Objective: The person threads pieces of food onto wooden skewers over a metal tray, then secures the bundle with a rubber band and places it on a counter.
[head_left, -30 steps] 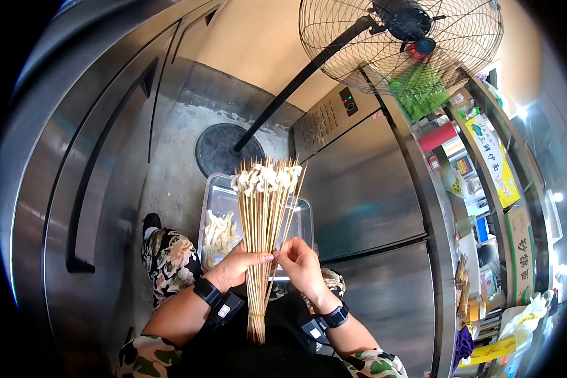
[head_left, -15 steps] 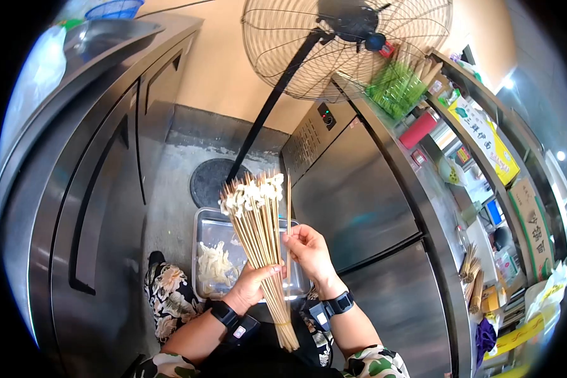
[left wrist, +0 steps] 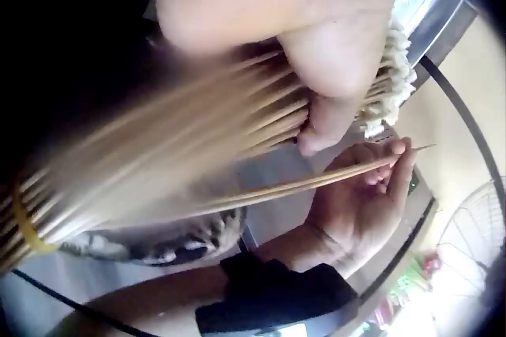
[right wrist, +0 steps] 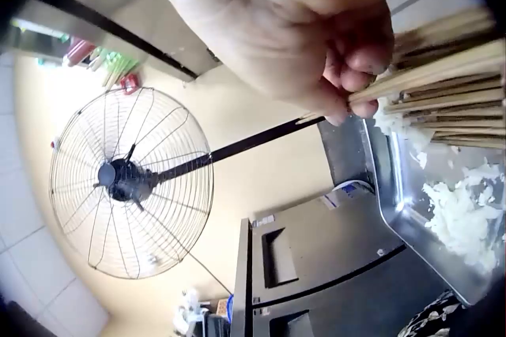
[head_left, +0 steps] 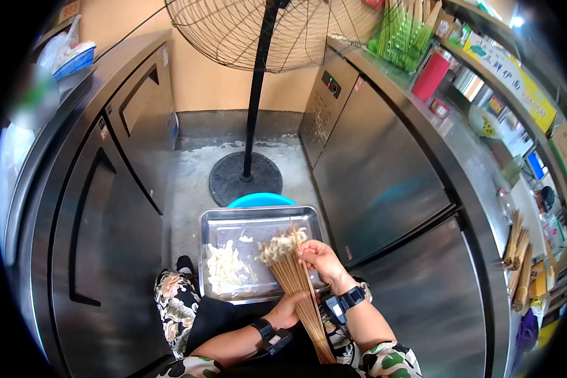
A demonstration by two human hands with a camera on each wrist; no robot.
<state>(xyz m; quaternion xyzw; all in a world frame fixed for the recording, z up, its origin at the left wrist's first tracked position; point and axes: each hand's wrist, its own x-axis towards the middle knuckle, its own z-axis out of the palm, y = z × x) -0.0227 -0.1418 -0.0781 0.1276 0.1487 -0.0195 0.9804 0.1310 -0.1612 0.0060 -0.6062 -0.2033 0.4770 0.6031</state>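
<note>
My left hand (head_left: 286, 312) grips a thick bundle of thin wooden skewers (head_left: 289, 274) around its middle. White food pieces (head_left: 282, 247) are threaded close together near the pointed ends. A yellow band (left wrist: 30, 230) ties the bundle's lower end. My right hand (head_left: 323, 261) pinches a bare skewer (left wrist: 316, 181) just below its tip with thumb and fingertips. That skewer runs along the bundle's right side, and in the left wrist view its upper part stands apart from the others. Below the bundle is a metal tray (head_left: 258, 214) with a heap of white strips (head_left: 226, 268) on its left.
A blue basin (head_left: 261, 200) shows behind the tray. The standing fan's round base (head_left: 245, 179) is on the floor beyond. Steel cabinets (head_left: 384, 157) flank both sides. On the right counter are more skewer bundles (head_left: 516, 249) and a red cylinder (head_left: 431, 77).
The head view has tilted and turned, bringing the basin into sight. The bundle has moved lower and right, now leaning left. My right hand has gone from beside the left hand up to the skewer's tip.
</note>
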